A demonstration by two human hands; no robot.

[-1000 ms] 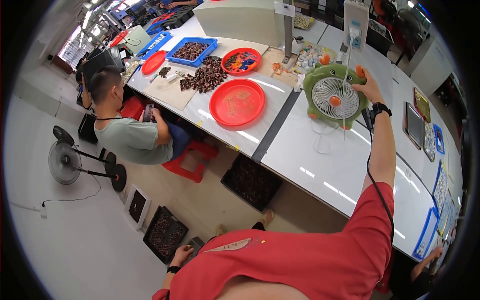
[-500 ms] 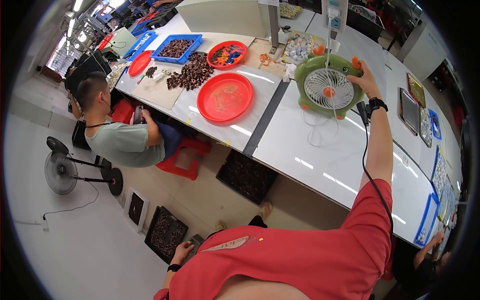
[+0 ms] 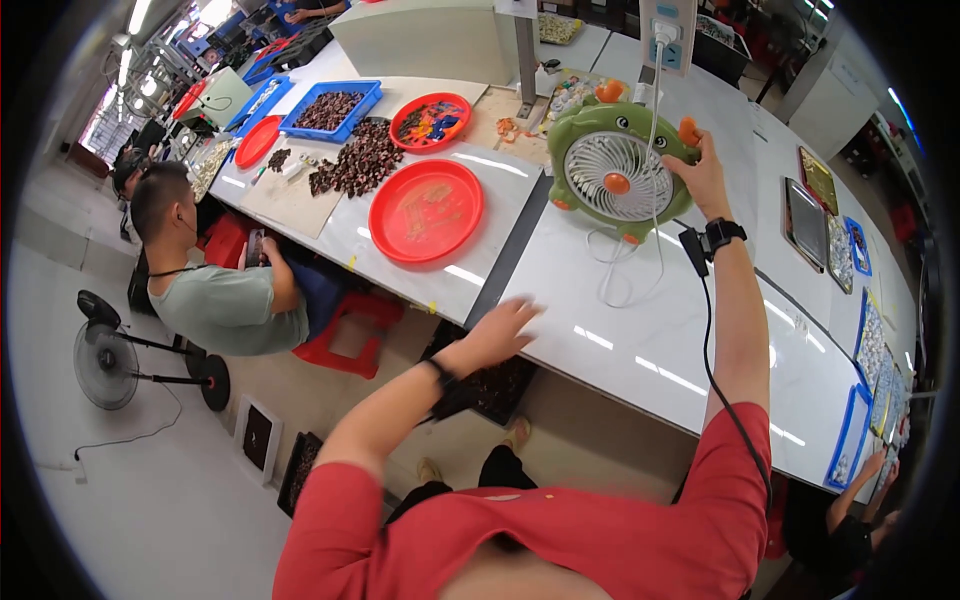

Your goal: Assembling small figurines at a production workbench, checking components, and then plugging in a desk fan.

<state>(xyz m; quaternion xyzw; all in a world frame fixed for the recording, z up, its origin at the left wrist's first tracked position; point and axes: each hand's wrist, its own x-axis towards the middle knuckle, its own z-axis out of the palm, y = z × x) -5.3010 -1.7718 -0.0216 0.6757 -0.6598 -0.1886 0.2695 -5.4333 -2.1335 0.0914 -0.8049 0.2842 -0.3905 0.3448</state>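
Observation:
My right hand [image 3: 704, 178] grips the upper right side of a green animal-shaped table fan [image 3: 605, 160], beside one of its orange knobs. The fan stands upright on the white table, with a white grille and an orange hub. A thin white cable [image 3: 656, 120] hangs across its front and curls on the tabletop. My left hand [image 3: 497, 332] reaches over the table's front edge, slightly blurred, fingers stretched out and apparently holding nothing. Left of the fan lies a red round tray [image 3: 425, 212].
Dark brown pieces are heaped [image 3: 355, 160] on the table, near a blue basket [image 3: 330, 112] and a red bowl [image 3: 430, 122] of coloured pieces. At left a seated person [image 3: 220, 295] holds a phone. A socket post [image 3: 668, 40] stands behind the fan; a floor fan [image 3: 106, 350] stands far left.
My left hand has risen from low beside my body to the table's front edge. My right hand stays on the fan, which appears slightly further left and more tilted in view.

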